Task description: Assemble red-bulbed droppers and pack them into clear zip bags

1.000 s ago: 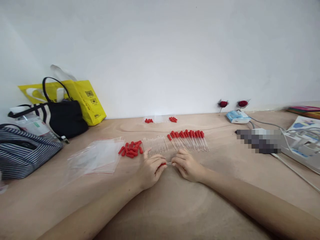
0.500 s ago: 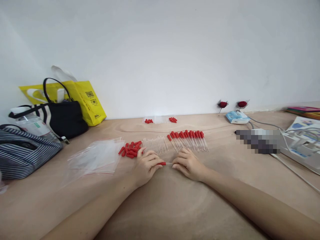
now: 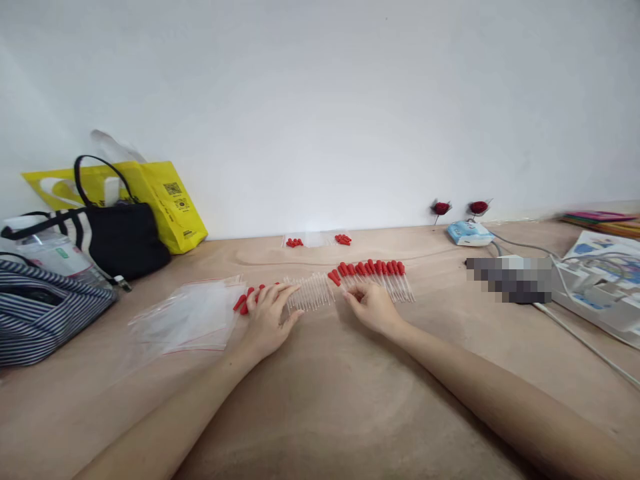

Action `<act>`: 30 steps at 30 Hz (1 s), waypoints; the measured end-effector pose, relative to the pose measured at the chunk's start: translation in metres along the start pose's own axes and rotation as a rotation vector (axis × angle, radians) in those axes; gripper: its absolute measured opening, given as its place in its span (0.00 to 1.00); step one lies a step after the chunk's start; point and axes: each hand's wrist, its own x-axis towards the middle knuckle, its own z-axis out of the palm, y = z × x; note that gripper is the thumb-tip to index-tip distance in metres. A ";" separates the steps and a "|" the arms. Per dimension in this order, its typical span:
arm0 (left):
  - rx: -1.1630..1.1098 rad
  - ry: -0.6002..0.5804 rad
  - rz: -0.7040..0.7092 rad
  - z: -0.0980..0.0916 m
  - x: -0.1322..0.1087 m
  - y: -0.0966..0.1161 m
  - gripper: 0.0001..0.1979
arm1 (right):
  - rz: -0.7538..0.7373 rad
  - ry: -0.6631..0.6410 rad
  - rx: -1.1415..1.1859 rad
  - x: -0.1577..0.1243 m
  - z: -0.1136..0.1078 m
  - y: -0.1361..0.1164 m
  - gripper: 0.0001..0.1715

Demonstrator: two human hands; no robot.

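Left hand point(image 3: 270, 322), left of frame centre: fingers spread beside red caps point(image 3: 240, 302). Right hand point(image 3: 375, 310), right of centre: fingers curled at droppers point(image 3: 380, 268), pinch indeterminable. Advisable: light touch, parallel spacing.

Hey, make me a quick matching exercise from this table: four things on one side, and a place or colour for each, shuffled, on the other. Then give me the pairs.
Things:
1. red-ended droppers
2. bare tubes
3. pile of clear bags
4. tissue pack

Places or colours:
A. lying flat, to the left of the left hand
B. blue and white
C. in a row, with the right hand at its near left part
D. between the two hands

Pairs: 1-C, 2-D, 3-A, 4-B
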 end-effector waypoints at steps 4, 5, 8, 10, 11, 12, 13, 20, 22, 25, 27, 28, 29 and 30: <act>0.071 -0.072 -0.152 -0.004 0.000 -0.014 0.20 | 0.177 0.025 -0.035 0.027 0.008 -0.006 0.13; 0.078 -0.088 -0.173 -0.005 0.000 -0.017 0.22 | 0.196 0.033 -0.059 0.031 0.011 -0.007 0.13; 0.080 -0.125 -0.200 -0.008 0.001 -0.026 0.23 | 0.256 0.051 -0.146 0.039 0.017 -0.011 0.14; 0.081 -0.141 -0.202 -0.010 0.001 -0.032 0.19 | 0.275 0.048 -0.205 0.040 0.019 -0.012 0.13; 0.084 -0.142 -0.199 -0.010 0.001 -0.034 0.17 | 0.278 0.043 -0.230 0.040 0.020 -0.013 0.13; 0.088 -0.137 -0.193 -0.011 0.001 -0.036 0.16 | 0.279 0.035 -0.251 0.041 0.020 -0.014 0.13; 0.094 -0.127 -0.184 -0.011 0.001 -0.038 0.15 | 0.279 0.027 -0.267 0.041 0.020 -0.015 0.13; 0.115 -0.046 -0.104 -0.007 0.001 -0.037 0.10 | 0.291 -0.001 -0.302 0.044 0.023 -0.018 0.15; 0.124 -0.020 -0.065 -0.004 0.002 -0.036 0.08 | 0.294 0.008 -0.305 0.045 0.024 -0.020 0.17; 0.133 0.009 -0.021 -0.002 0.003 -0.035 0.06 | 0.267 0.025 -0.310 0.043 0.023 -0.022 0.19; 0.137 0.029 0.001 -0.001 0.004 -0.035 0.05 | 0.209 0.029 -0.319 0.040 0.022 -0.024 0.17; 0.136 0.037 0.017 -0.001 0.004 -0.035 0.04 | 0.182 0.025 -0.325 0.039 0.022 -0.025 0.16; 0.135 0.046 0.036 -0.001 0.004 -0.035 0.04 | 0.163 0.017 -0.332 0.039 0.022 -0.026 0.15; 0.134 0.058 0.059 -0.001 0.003 -0.034 0.05 | 0.156 0.007 -0.339 0.038 0.023 -0.027 0.14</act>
